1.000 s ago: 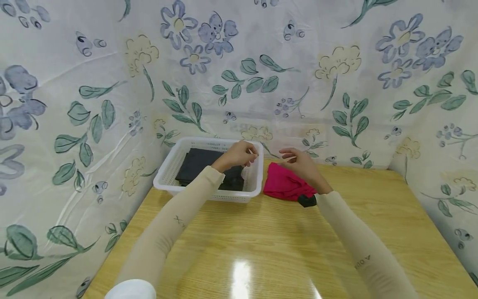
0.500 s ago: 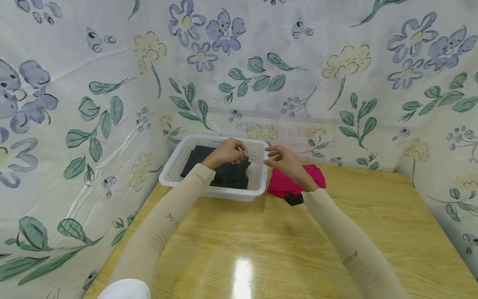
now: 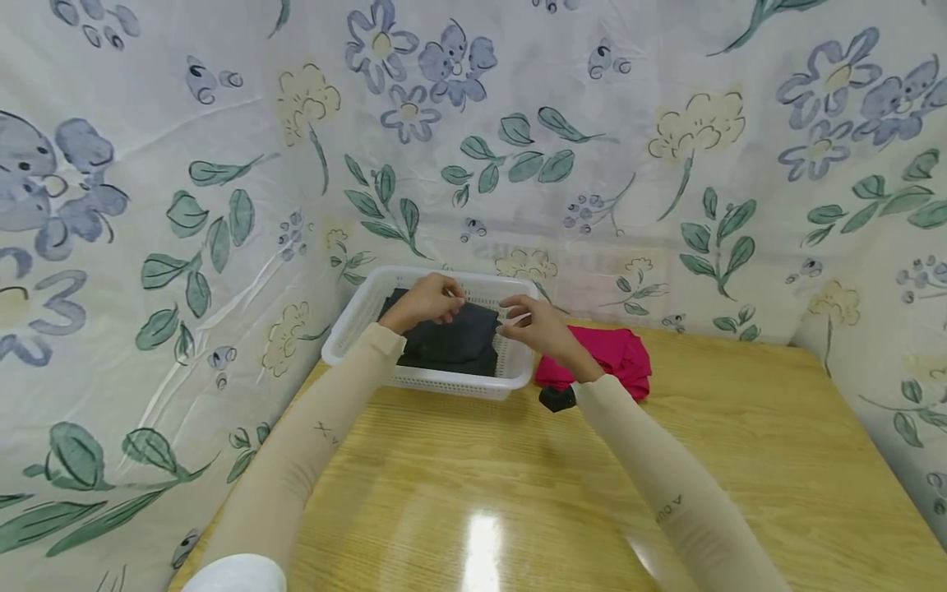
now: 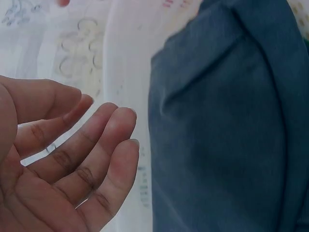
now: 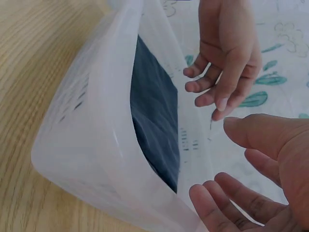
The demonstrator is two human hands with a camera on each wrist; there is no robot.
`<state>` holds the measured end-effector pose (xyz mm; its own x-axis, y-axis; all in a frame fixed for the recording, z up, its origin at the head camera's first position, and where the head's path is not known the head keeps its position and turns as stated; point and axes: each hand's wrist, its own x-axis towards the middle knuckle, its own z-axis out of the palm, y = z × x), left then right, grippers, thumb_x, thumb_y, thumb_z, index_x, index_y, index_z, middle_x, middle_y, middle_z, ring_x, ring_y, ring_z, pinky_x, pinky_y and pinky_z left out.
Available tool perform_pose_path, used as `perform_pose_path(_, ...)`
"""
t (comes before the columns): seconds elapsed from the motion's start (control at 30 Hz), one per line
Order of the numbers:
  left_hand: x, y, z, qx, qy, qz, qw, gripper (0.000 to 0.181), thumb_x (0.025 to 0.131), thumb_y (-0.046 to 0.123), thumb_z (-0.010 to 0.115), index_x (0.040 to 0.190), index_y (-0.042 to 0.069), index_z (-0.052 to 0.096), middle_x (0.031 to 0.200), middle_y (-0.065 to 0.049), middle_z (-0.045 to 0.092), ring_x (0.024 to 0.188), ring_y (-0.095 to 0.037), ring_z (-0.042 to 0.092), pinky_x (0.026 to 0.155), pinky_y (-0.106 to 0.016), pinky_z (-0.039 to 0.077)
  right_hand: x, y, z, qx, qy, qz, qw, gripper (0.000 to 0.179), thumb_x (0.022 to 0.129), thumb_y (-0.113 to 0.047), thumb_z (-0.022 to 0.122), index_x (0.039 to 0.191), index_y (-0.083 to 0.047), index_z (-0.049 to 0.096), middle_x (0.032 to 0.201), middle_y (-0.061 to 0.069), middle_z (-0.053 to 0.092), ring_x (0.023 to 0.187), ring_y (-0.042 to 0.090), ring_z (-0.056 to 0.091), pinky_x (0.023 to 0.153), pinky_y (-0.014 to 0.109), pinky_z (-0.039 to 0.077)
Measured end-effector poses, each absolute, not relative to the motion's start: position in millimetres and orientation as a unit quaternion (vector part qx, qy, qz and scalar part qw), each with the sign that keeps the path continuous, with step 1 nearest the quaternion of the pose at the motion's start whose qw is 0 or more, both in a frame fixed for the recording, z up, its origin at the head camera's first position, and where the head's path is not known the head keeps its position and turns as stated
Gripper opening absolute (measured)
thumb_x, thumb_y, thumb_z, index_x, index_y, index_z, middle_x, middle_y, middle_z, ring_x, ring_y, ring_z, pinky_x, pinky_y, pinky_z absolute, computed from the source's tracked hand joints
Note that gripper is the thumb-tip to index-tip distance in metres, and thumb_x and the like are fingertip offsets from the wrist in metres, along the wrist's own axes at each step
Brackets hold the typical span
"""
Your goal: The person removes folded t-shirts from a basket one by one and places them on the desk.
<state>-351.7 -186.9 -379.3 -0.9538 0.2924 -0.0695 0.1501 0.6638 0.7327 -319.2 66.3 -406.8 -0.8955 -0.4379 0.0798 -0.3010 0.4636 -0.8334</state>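
My left hand (image 3: 427, 302) hovers over a white plastic basket (image 3: 510, 362), fingers loosely bent with nothing between them. Dark folded cloth (image 3: 451, 335) lies in the basket beneath it. In the left wrist view the relaxed fingers (image 4: 120, 159) hang beside the dark cloth (image 4: 217, 130), apart from it. My right hand (image 3: 538, 322) is over the basket's right rim, its fingers loosely spread and holding nothing. The right wrist view shows the right hand (image 5: 256, 179) near the basket's rim and the left hand (image 5: 229, 53) across from it.
A crumpled red cloth (image 3: 621, 362) lies on the wooden table (image 3: 592, 477) just right of the basket, partly behind the right forearm. A floral-printed sheet (image 3: 562, 189) walls off the back and the sides of the table.
Both hands have moved left in the head view, the right one from above the red cloth to the basket's right side. The view has shifted slightly. The dark cloth lies flatter in the basket.
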Motion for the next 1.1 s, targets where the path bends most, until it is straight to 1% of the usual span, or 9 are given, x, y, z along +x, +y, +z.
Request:
perform_pose_path(0.13, -354.0, -200.6, -382.9, 0.107, 0.914, 0.383, 0.081, 0.031, 0.106, 0.016, 0.058, 0.127, -0.006, 0.066, 0.104, -0.019, 0.069, 0.077, -0.024, 0.067, 0.069, -0.037, 0.057, -317.8, 55.5, -409.4, -0.226, 0.857, -0.455, 0.088, 0.055, 0.096, -0.022, 0.076, 0.145, -0.009, 0.056, 0.138, 0.023, 0.059, 0.118, 0.033, 0.064, 0.095, 0.048, 0.055)
perform_pose_path(0.23, -353.7, -209.3, -384.0, 0.093, 0.918, 0.378, 0.073, 0.03, 0.106, 0.015, 0.059, 0.126, -0.006, 0.067, 0.106, -0.02, 0.07, 0.077, -0.023, 0.068, 0.068, -0.035, 0.057, -317.2, 48.7, -411.7, -0.239, 0.862, -0.437, 0.093, 0.057, 0.096, -0.024, 0.076, 0.147, -0.008, 0.054, 0.137, 0.022, 0.058, 0.119, 0.033, 0.064, 0.094, 0.047, 0.055)
perform_pose_path(0.5, -353.5, -232.3, -385.1, 0.079, 0.925, 0.367, 0.058, 0.029, 0.105, 0.013, 0.058, 0.124, -0.007, 0.066, 0.111, -0.022, 0.069, 0.075, -0.023, 0.067, 0.066, -0.033, 0.057, -316.7, 33.1, -415.6, -0.257, 0.869, -0.416, 0.079, 0.057, 0.096, -0.023, 0.076, 0.145, -0.006, 0.055, 0.136, 0.023, 0.059, 0.113, 0.032, 0.065, 0.093, 0.045, 0.055)
perform_pose_path(0.63, -350.9, -241.3, -382.9, 0.07, 0.929, 0.36, 0.052, 0.028, 0.105, 0.012, 0.059, 0.124, -0.008, 0.066, 0.115, -0.023, 0.068, 0.082, -0.027, 0.067, 0.068, -0.036, 0.058, -316.8, 26.3, -418.6, -0.261, 0.867, -0.418, 0.077, 0.057, 0.095, -0.02, 0.077, 0.145, -0.003, 0.054, 0.136, 0.024, 0.059, 0.112, 0.032, 0.064, 0.095, 0.044, 0.054)
perform_pose_path(0.8, -349.0, -250.4, -384.7, 0.064, 0.938, 0.337, 0.046, 0.027, 0.105, 0.012, 0.058, 0.12, -0.007, 0.067, 0.119, -0.024, 0.066, 0.094, -0.033, 0.064, 0.073, -0.038, 0.058, -314.1, 19.5, -421.8, -0.242, 0.872, -0.417, 0.084, 0.057, 0.094, -0.019, 0.078, 0.144, -0.004, 0.055, 0.138, 0.023, 0.058, 0.112, 0.031, 0.062, 0.094, 0.043, 0.053)
perform_pose_path(0.87, -349.2, -254.6, -386.9, 0.06, 0.943, 0.325, 0.045, 0.026, 0.105, 0.013, 0.058, 0.119, -0.006, 0.068, 0.122, -0.024, 0.065, 0.097, -0.034, 0.063, 0.074, -0.038, 0.058, -313.1, 16.5, -422.4, -0.24, 0.876, -0.409, 0.085, 0.058, 0.094, -0.019, 0.078, 0.144, -0.004, 0.055, 0.138, 0.023, 0.058, 0.115, 0.032, 0.061, 0.094, 0.043, 0.053)
perform_pose_path(0.93, -349.1, -259.2, -388.9, 0.059, 0.947, 0.312, 0.044, 0.026, 0.105, 0.014, 0.057, 0.118, -0.007, 0.067, 0.125, -0.024, 0.064, 0.097, -0.033, 0.062, 0.074, -0.039, 0.057, -311.9, 13.4, -422.1, -0.24, 0.88, -0.4, 0.086, 0.059, 0.093, -0.019, 0.079, 0.145, -0.004, 0.054, 0.139, 0.024, 0.058, 0.121, 0.034, 0.059, 0.097, 0.044, 0.052)
perform_pose_path(1.0, -349.1, -263.5, -390.8, 0.054, 0.948, 0.309, 0.046, 0.027, 0.105, 0.013, 0.057, 0.118, -0.007, 0.067, 0.125, -0.025, 0.064, 0.095, -0.033, 0.061, 0.076, -0.041, 0.056, -311.4, 10.3, -422.4, -0.24, 0.884, -0.39, 0.088, 0.06, 0.093, -0.019, 0.079, 0.145, -0.003, 0.054, 0.14, 0.023, 0.057, 0.127, 0.034, 0.055, 0.1, 0.046, 0.05)
perform_pose_path(1.1, -348.6, -268.6, -392.8, 0.042, 0.948, 0.31, 0.058, 0.027, 0.104, 0.013, 0.058, 0.119, -0.008, 0.066, 0.124, -0.025, 0.062, 0.098, -0.034, 0.059, 0.084, -0.045, 0.052, -311.0, 6.6, -423.8, -0.225, 0.894, -0.376, 0.091, 0.06, 0.093, -0.021, 0.079, 0.146, -0.005, 0.054, 0.144, 0.021, 0.054, 0.134, 0.034, 0.049, 0.106, 0.047, 0.046)
